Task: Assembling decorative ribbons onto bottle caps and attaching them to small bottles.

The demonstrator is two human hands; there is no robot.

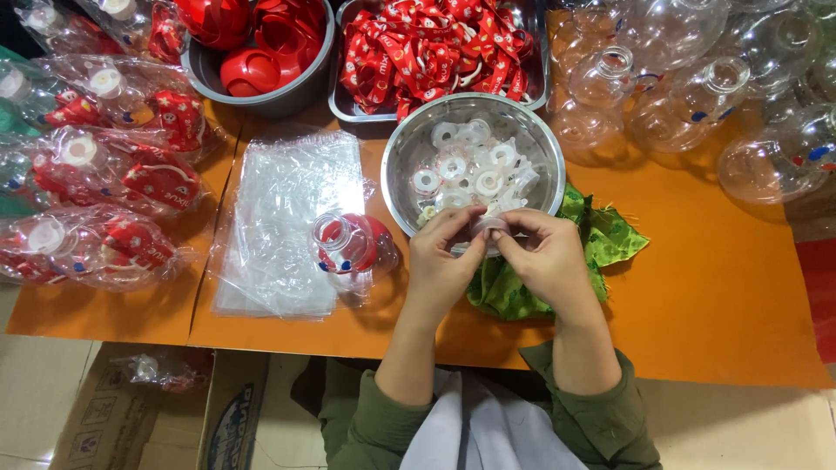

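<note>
Two hands meet at the near rim of a round steel bowl (409, 157) of white plastic rings: a small translucent cap (489, 225) is pinched between left hand (442, 259) and right hand (544, 257), above crumpled green cloth (601, 239) on the orange table (697, 287)

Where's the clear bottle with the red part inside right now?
In the head view, the clear bottle lies on the stack of plastic bags, just left of the left hand and below-left of the steel bowl.
</note>
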